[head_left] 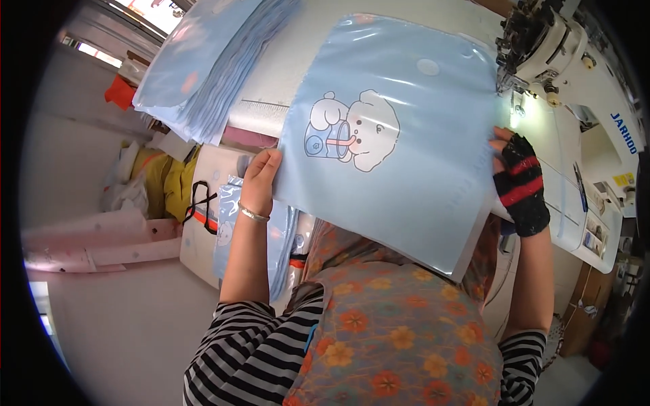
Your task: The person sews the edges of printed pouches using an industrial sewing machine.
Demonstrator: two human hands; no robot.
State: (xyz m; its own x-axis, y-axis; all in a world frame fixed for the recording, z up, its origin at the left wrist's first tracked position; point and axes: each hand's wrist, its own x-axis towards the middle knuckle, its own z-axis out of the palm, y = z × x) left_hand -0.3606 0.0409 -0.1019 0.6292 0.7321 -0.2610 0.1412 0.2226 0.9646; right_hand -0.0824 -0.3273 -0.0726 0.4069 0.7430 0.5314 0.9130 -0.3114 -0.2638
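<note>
A light blue glossy plastic sheet (pixel 420 149), printed with a white cartoon puppy and a drink cup, spreads between my hands over the sewing table. My left hand (pixel 261 177), bare with a bracelet at the wrist, pinches the sheet's left edge, thumb on top. On the right side, my right hand (pixel 520 181) wears a black and red fingerless glove. Its fingers are bent at the sheet's right edge, partly hidden there. The near corner of the sheet hangs over my flowered apron (pixel 386 325). At the upper right, the sheet's far edge lies close to the sewing machine (pixel 552 57).
A thick stack of similar blue sheets (pixel 203 64) lies at the far left of the table. More folded blue sheets (pixel 254 240) rest beside my left forearm. Yellow bags (pixel 159 179) sit at the left. A dark pen (pixel 580 186) lies on the machine bed at right.
</note>
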